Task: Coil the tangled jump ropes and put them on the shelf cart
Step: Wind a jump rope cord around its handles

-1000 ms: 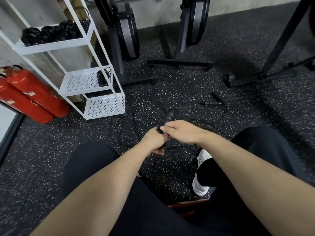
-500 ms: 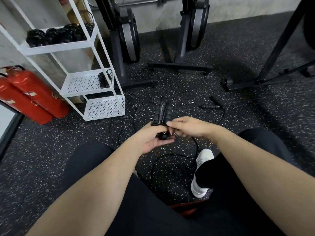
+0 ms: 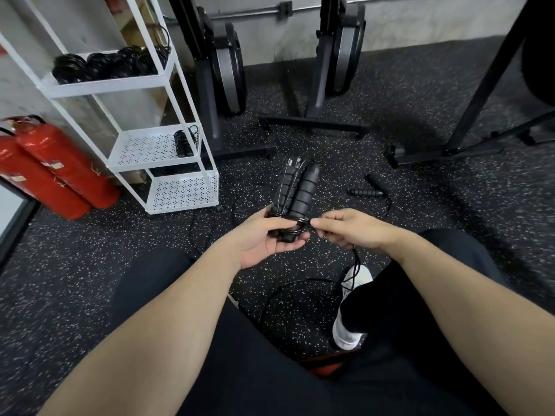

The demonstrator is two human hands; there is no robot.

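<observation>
We cannot see the lower ends of the two handles (image 3: 295, 190), because the left hand (image 3: 264, 240) covers them. Below the right hand (image 3: 350, 231) the cord (image 3: 356, 265) passes behind the leg. Far left of the hands, the picture's edge cuts off the fire extinguishers (image 3: 51, 169) and the shelf cart (image 3: 168, 151).

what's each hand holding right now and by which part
Left hand grips the paired jump rope handles at their lower ends; right hand pinches the rope cord beside them.
</observation>
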